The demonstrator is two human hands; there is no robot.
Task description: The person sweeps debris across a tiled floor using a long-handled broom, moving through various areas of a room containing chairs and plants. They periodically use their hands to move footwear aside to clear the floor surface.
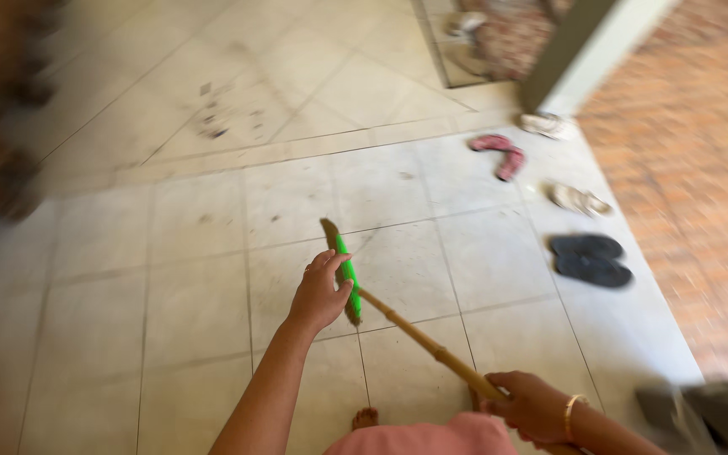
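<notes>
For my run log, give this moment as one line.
left hand: grips broom's green head | right hand: grips broom handle | nearby: black sandals, tiled floor

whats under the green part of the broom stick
Under the green part lies pale tiled floor. The left hand wraps it, hiding part of the stick and the floor directly beneath.

The long pale bamboo broom handle point(419, 337) looks woody, jointed and matt, and its far end carries a smooth bright-green plastic wrap point(345, 268). The cream square-tiled floor point(179, 278) looks like glazed ceramic with a dull sheen, streaked by dust and dark specks. The reddish brick paving point(684, 168) beside it appears rough and matt. The black flat sandals point(590, 259) look like matt rubber. A thin gold-coloured bangle point(569, 415) looks like shiny metal.
</notes>
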